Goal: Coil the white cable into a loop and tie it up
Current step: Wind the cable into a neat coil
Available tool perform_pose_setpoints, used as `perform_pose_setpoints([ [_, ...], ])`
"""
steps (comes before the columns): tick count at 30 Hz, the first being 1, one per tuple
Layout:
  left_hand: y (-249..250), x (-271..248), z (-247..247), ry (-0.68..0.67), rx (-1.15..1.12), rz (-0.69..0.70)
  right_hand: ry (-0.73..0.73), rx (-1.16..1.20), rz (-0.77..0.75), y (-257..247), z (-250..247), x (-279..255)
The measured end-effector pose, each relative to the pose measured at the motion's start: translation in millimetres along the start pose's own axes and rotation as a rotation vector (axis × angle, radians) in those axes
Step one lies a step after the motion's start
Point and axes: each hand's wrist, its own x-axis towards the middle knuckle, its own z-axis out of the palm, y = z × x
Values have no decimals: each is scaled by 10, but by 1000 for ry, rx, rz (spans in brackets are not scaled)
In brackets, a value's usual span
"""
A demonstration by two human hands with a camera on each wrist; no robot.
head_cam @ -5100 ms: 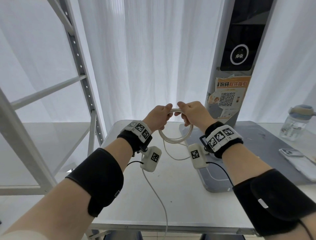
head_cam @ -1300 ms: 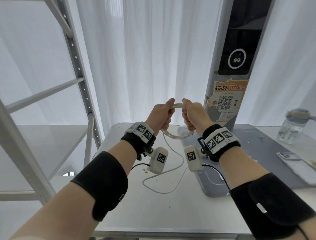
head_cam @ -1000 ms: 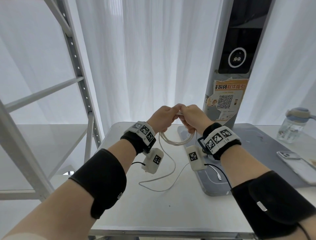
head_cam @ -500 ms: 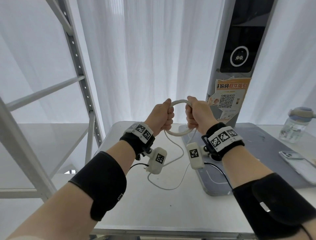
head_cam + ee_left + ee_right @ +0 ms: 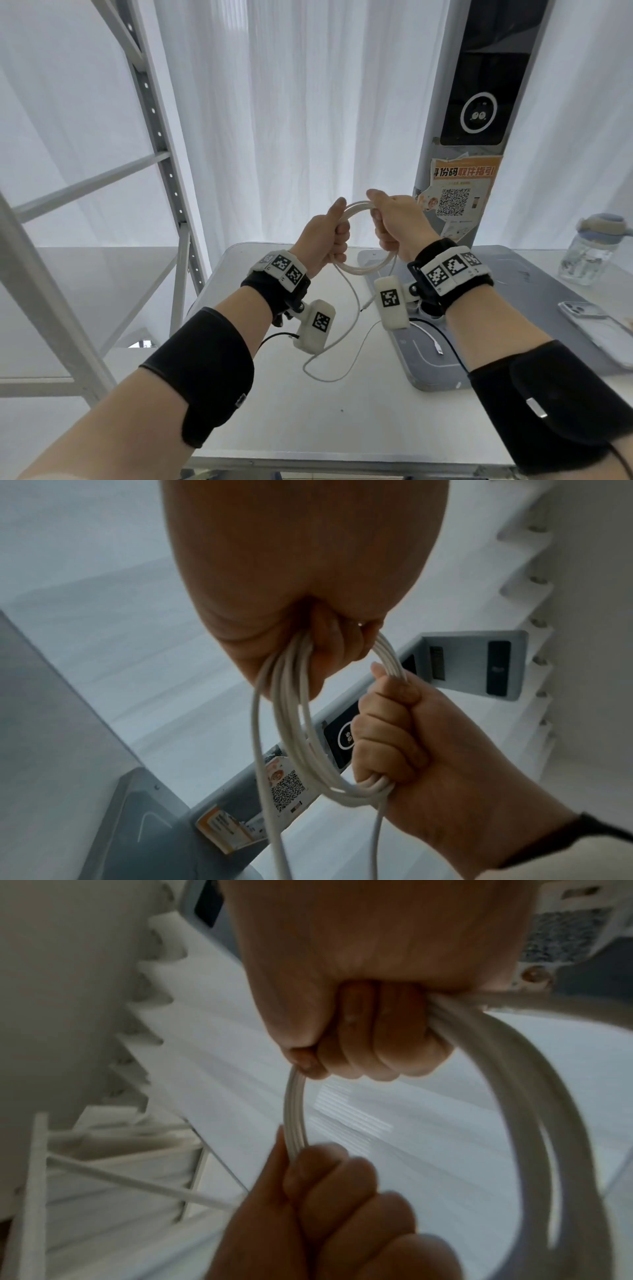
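Observation:
The white cable point(image 5: 358, 209) is wound into a loop of several turns, held upright in the air above the table. My left hand point(image 5: 325, 236) grips the loop's left side in a fist, thumb up along it. My right hand point(image 5: 399, 226) grips the right side in a fist. In the left wrist view the coil point(image 5: 301, 723) runs from my left palm to my right hand point(image 5: 404, 731). The right wrist view shows the strands point(image 5: 296, 1110) between both fists. A loose tail point(image 5: 342, 356) hangs down and curls on the table, its plug end point(image 5: 437, 347) lying on the grey base.
A white table point(image 5: 342, 421) lies below the hands. A grey kiosk column point(image 5: 479, 102) on a grey base plate point(image 5: 435, 377) stands behind right. A water bottle point(image 5: 589, 253) and a phone point(image 5: 596, 329) lie at the right. A metal shelf frame point(image 5: 154, 137) is at left.
The loose tail on the table has got shorter since the oldest frame and the loop thicker. In the last second the hands parted from a pinch together and now hold opposite sides of the loop.

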Motion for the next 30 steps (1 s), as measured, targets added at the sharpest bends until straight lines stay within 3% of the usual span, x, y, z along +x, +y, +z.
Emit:
perform_pose_setpoints([
  [6,-128,20,-12,-120,-178,-120,-10,148,23,3,-7,25],
  [14,-180,-60,-77,-467,-376,-334,31,162,-45,39,1,15],
  [25,-152,-90,-170,-583,-286,-445,44,165,-100,50,-1,-14],
  [30,-167,-115,-147,-531,-181,-459,64,169,-137,19,-29,-12],
])
